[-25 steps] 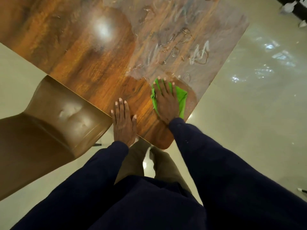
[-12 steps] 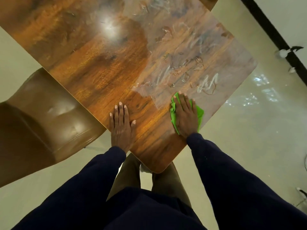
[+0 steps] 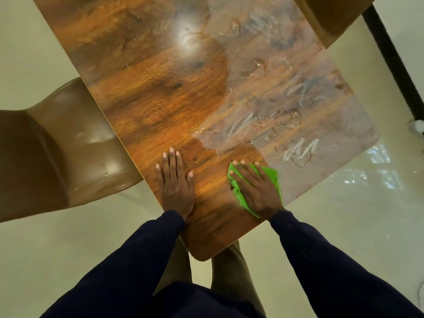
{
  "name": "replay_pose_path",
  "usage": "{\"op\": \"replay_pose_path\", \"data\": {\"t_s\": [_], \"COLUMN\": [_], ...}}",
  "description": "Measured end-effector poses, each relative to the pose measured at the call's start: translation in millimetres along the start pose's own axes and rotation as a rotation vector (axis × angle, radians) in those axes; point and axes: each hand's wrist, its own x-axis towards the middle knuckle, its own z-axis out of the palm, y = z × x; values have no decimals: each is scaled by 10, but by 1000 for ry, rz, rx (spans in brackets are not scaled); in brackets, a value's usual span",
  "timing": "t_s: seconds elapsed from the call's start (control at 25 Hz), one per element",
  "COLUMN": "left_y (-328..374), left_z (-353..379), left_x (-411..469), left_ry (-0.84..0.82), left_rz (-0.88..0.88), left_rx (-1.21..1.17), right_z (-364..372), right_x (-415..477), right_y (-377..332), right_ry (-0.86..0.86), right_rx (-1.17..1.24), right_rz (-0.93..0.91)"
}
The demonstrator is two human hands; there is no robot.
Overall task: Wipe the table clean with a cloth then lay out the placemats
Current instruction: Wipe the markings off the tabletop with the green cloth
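Observation:
A wooden table (image 3: 160, 106) fills the upper middle of the head view, its near corner pointing at me. My right hand (image 3: 257, 189) lies flat on a green cloth (image 3: 273, 175), pressing it onto the tabletop close to the right edge. My left hand (image 3: 175, 184) rests flat on the wood with fingers spread and nothing under it, to the left of the cloth. Wet streaks and smears (image 3: 275, 115) cover the right half of the table beyond the cloth. No placemats are in view.
A brown padded chair (image 3: 57, 143) stands against the table's left edge. Another chair's seat (image 3: 332, 17) shows at the top right. Glossy pale floor (image 3: 355, 214) surrounds the table, with a dark baseboard strip (image 3: 394, 65) at the right.
My right hand has slid the green cloth a little to the right along the near edge. The view has tilted up, showing more of the table. My left hand stays planted.

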Motion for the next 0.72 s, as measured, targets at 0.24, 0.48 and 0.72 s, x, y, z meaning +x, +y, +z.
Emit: {"op": "replay_pose_path", "data": {"t_s": [0.24, 0.48, 0.72], "left_y": [21, 64, 65], "left_z": [63, 26, 19], "left_x": [-15, -21, -12], "left_ry": [22, 65, 79], "left_rz": [-18, -4, -10], "left_rx": [38, 67, 61], "right_z": [-187, -97, -345], "right_x": [1430, 1166, 1491], "right_y": [29, -168, 519], "right_ry": [166, -27, 53], "right_rx": [0, -48, -27], "right_rz": [333, -219, -9]}}
